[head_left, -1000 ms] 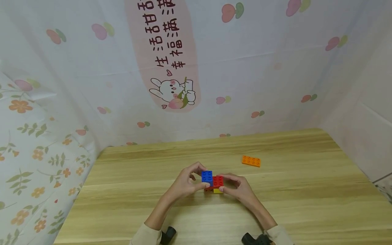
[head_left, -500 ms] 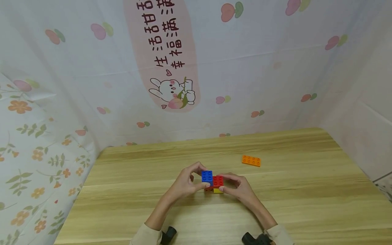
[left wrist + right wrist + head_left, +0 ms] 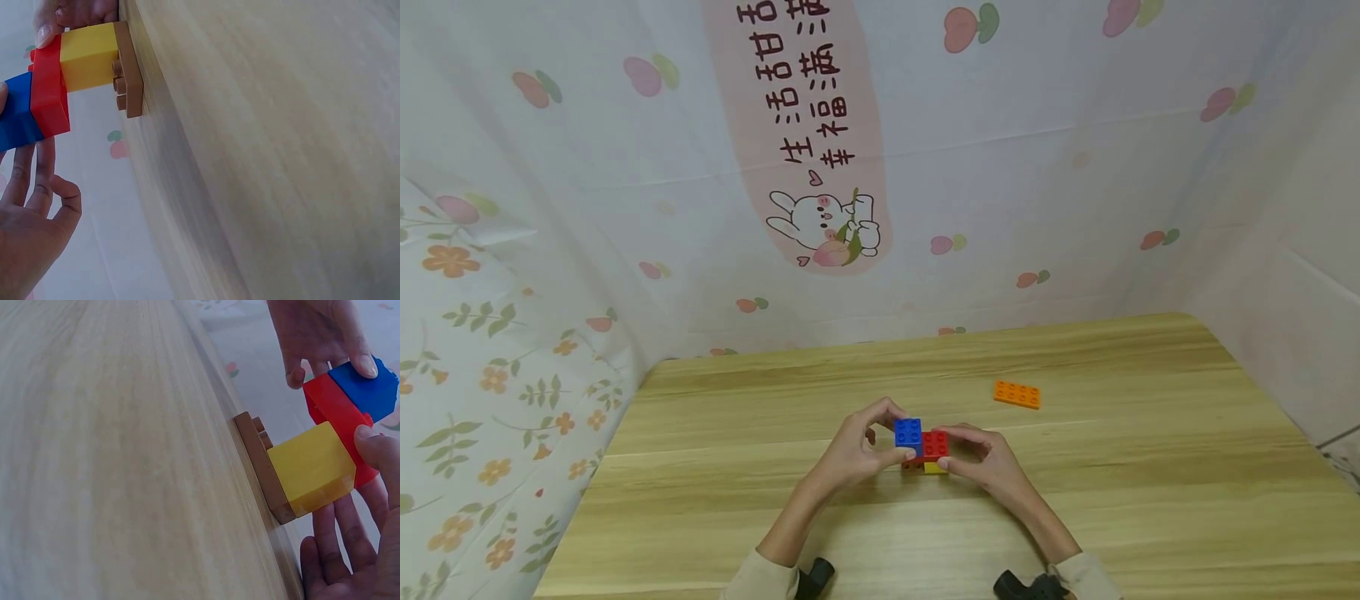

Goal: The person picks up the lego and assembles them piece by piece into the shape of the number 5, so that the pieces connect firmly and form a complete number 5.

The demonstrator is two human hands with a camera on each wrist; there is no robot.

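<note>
A small stack of toy building bricks stands on the table in front of me. At its base is a flat brown plate (image 3: 262,472), with a yellow brick (image 3: 309,464) on one end of it. A longer red brick (image 3: 936,445) lies across the yellow one and overhangs the brown plate's studs. On the red brick's left end sits a square blue brick (image 3: 907,433). My left hand (image 3: 855,448) pinches the blue brick between thumb and fingers. From the other side, my right hand (image 3: 987,460) grips the red brick's right end, thumb in front.
A flat orange plate (image 3: 1017,395) with studs lies alone on the wooden table (image 3: 760,400), behind and to the right of the stack. Patterned white cloth (image 3: 1037,183) hangs behind the table and at its sides.
</note>
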